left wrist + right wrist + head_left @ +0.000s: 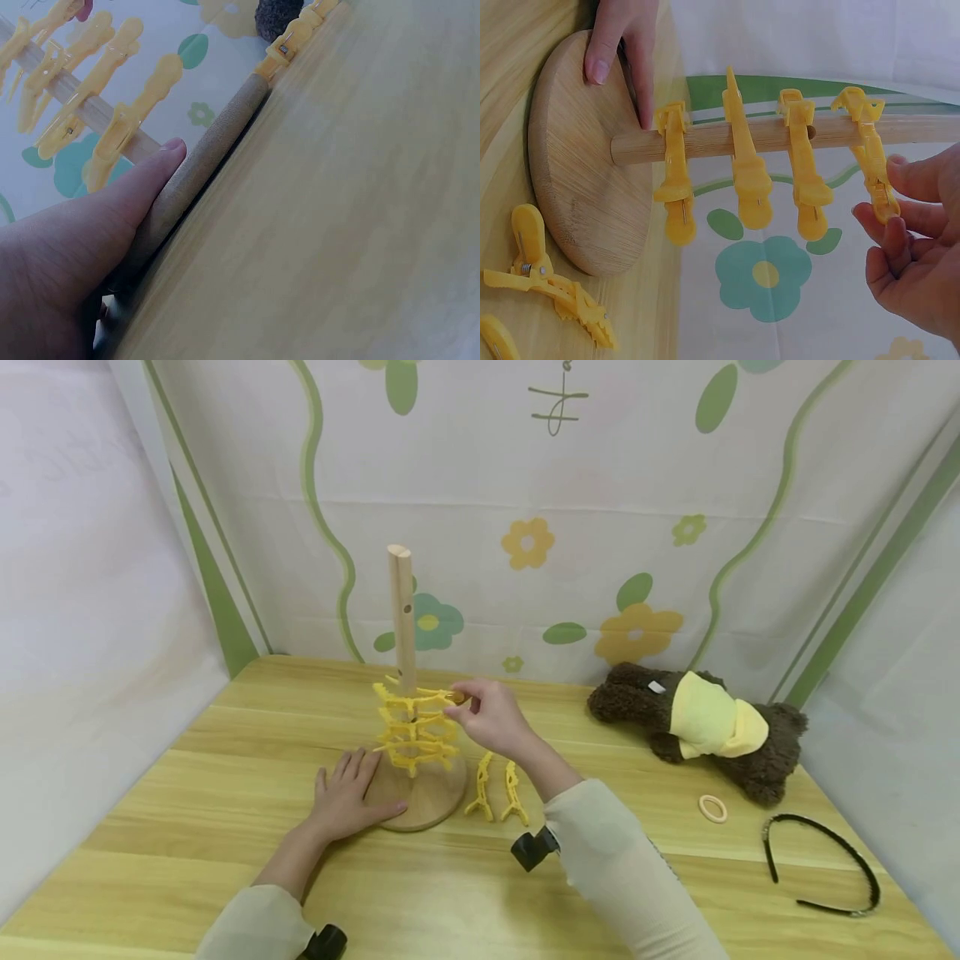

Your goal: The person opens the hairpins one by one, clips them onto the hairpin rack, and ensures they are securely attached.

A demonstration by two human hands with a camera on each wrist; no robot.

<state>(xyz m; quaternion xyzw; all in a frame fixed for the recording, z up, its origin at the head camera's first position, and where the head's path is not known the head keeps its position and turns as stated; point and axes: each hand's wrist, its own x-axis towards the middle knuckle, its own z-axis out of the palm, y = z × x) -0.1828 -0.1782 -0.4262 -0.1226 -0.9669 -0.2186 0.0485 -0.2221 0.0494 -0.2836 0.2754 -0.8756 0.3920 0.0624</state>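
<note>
A wooden post (402, 618) rises from a round wooden base (423, 810), and several yellow alligator hair clips (742, 161) are clamped along it one above another. My right hand (491, 714) pinches the handle end of the topmost hair clip (868, 142) between thumb and fingers; that clip's jaws lie around the post. My left hand (348, 802) rests on the left side of the base with its fingers spread, the thumb (169, 154) lying over the top face. Two loose yellow hair clips (513, 793) lie on the table to the right of the base.
On the right of the wooden table (225, 827) lies a dark brown plush toy (705, 722) in a yellow top. Nearer are a pale ring (712, 808) and a black headband (825, 860). A flower-printed curtain (465, 460) hangs behind the table.
</note>
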